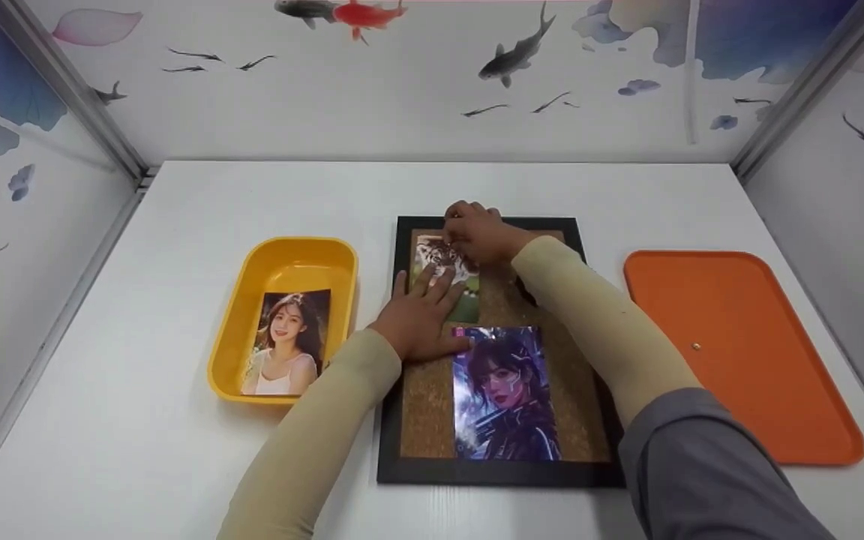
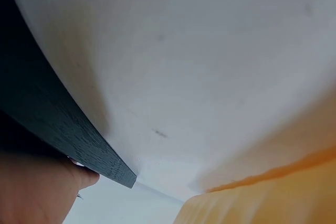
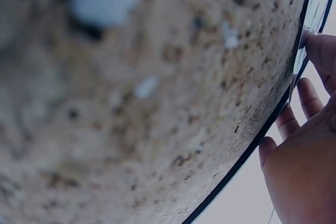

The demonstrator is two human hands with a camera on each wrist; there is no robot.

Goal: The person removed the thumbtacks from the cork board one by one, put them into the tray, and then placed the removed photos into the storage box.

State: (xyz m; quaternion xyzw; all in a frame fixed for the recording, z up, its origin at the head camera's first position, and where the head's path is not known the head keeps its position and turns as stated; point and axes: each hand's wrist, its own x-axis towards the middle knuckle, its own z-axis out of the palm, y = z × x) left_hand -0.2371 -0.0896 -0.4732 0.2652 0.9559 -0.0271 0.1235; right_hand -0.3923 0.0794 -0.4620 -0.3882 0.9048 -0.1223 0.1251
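A black-framed cork board [image 1: 428,412] lies on the table. At its upper left is a tiger picture [image 1: 466,309], partly covered by both hands. My left hand [image 1: 418,321] rests spread over the tiger picture's lower part and the cork, its thumb reaching a purple picture of a figure [image 1: 507,405] below. My right hand [image 1: 483,234] is at the top of the tiger picture with bent fingers. In the right wrist view, fingertips [image 3: 317,51] touch a thin shiny edge by the frame. Whether something small is between the fingers is hidden.
Left of the board stands a yellow basin [image 1: 226,367] with a portrait photo [image 1: 286,345] inside. On the right lies an orange tray [image 1: 747,405] bearing one small metallic piece [image 1: 696,346]. Printed panels [image 1: 402,105] enclose the table's back and sides.
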